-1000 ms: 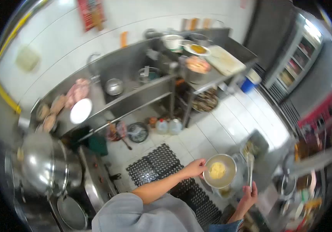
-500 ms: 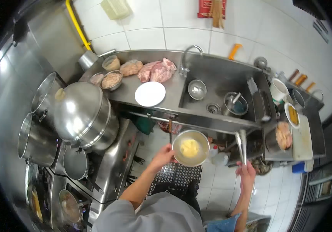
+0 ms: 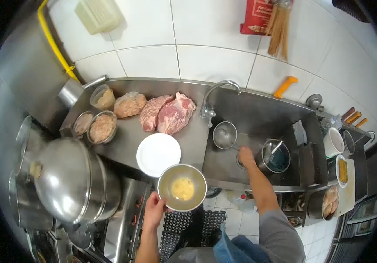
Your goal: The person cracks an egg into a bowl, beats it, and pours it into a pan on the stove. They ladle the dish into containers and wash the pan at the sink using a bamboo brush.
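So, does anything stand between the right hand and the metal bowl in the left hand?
Yes, the sink's front rim: the right hand reaches in beyond it, while the metal bowl is outside, in the left hand.

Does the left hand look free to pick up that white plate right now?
Probably not: the left hand grips the rim of the metal bowl, which overlaps the near edge of the white plate in this view. It would likely need to set the bowl down first.
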`<state>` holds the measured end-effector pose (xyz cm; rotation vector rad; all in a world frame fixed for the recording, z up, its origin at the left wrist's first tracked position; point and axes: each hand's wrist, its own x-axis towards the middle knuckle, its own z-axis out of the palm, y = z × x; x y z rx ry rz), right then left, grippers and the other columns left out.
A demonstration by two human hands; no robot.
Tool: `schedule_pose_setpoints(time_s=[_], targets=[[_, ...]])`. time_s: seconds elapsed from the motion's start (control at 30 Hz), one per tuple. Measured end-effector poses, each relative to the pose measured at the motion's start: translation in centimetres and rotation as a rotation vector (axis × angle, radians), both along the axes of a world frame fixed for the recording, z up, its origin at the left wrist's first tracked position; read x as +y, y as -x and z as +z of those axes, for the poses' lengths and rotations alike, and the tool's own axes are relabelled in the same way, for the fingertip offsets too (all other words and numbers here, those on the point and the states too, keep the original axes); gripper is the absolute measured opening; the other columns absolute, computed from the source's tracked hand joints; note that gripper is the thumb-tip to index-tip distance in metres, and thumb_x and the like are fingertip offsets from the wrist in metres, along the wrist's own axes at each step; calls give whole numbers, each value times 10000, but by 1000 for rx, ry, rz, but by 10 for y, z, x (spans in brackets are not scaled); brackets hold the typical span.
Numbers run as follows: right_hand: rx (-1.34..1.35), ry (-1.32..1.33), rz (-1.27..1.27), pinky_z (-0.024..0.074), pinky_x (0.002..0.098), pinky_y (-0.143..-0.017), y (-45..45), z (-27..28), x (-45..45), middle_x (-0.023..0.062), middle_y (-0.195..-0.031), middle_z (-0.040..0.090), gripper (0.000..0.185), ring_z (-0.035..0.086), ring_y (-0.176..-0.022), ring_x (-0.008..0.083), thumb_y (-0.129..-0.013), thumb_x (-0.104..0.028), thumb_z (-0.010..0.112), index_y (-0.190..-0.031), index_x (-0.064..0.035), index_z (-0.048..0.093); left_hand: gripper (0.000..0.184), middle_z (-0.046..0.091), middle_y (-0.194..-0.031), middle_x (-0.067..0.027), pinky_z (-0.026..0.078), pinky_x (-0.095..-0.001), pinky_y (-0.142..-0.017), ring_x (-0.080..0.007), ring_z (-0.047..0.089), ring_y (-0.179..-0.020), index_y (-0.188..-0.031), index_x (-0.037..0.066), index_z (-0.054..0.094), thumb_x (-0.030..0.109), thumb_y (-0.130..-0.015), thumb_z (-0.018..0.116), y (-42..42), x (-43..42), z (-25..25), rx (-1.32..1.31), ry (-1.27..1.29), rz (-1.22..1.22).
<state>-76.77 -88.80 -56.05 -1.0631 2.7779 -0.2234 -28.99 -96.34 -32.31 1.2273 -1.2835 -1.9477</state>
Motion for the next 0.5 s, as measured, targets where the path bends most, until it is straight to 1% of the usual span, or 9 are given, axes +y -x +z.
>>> schedule_pose_setpoints(time_s=[0.1, 0.2, 0.3, 0.33, 0.4, 0.43, 0.47, 0.5], targets=[[-45, 54, -43, 491, 478, -852, -6, 40, -17, 210, -1007, 651, 211, 611, -957, 415, -826, -85, 589, -1021, -65, 665, 94, 613, -805, -81, 554, -265, -526, -152, 638, -671, -841, 43, 483, 39, -909, 548, 7, -15, 0, -3, -69, 31], [-41, 62, 187, 519, 461, -848, 1, 33, -18, 188, -1059, 655, 312, 624, -972, 426, -882, -101, 501, -1158, -86, 645, 83, 627, -825, -86, 552, -253, -514, -146, 643, -668, -849, 42, 485, 24, -907, 541, 22, -29, 3, 6, -105, -17], [-95, -3, 4, 520, 450, -838, -1, 33, -19, 183, -1079, 642, 343, 617, -997, 395, -861, -83, 544, -1193, -93, 634, 55, 625, -823, -68, 536, -253, -519, -134, 628, -645, -877, 57, 491, 55, -912, 534, 38, -36, 1, -25, -71, -63], [-116, 86, 9, 520, 445, -839, -3, 45, -17, 184, -1102, 633, 346, 618, -1002, 384, -857, -78, 559, -1196, -88, 631, 44, 623, -821, -59, 527, -253, -522, -129, 621, -634, -890, 65, 494, 71, -914, 531, 41, -36, 2, -49, -53, -88], [-152, 258, 5, 519, 433, -840, -14, 103, 0, 185, -1147, 614, 356, 619, -1012, 361, -849, -69, 590, -1203, -77, 626, 33, 633, -844, -76, 547, -252, -524, -135, 631, -653, -897, 44, 510, 55, -918, 533, 53, -37, 14, -20, -61, -112], [-193, 338, 6, 520, 423, -836, -23, 128, 17, 182, -1143, 616, 351, 624, -1003, 355, -848, -73, 604, -1198, -71, 626, 29, 638, -855, -84, 556, -251, -524, -138, 636, -663, -901, 33, 518, 47, -920, 534, 59, -36, 19, -4, -62, -129], [-228, 421, 2, 520, 412, -831, -32, 153, 39, 179, -1139, 619, 347, 628, -993, 350, -847, -77, 618, -1194, -65, 626, 28, 641, -865, -85, 560, -256, -535, -135, 634, -665, -927, 29, 532, 56, -922, 538, 62, -35, 21, 0, -56, -154], [-256, 504, -11, 521, 401, -826, -43, 177, 64, 176, -1135, 621, 344, 633, -983, 344, -846, -81, 632, -1190, -59, 626, 77, 647, -881, -71, 545, -255, -540, -129, 630, -694, -974, 24, 548, 83, -924, 548, 66, -31, 24, -1, -28, -175]])
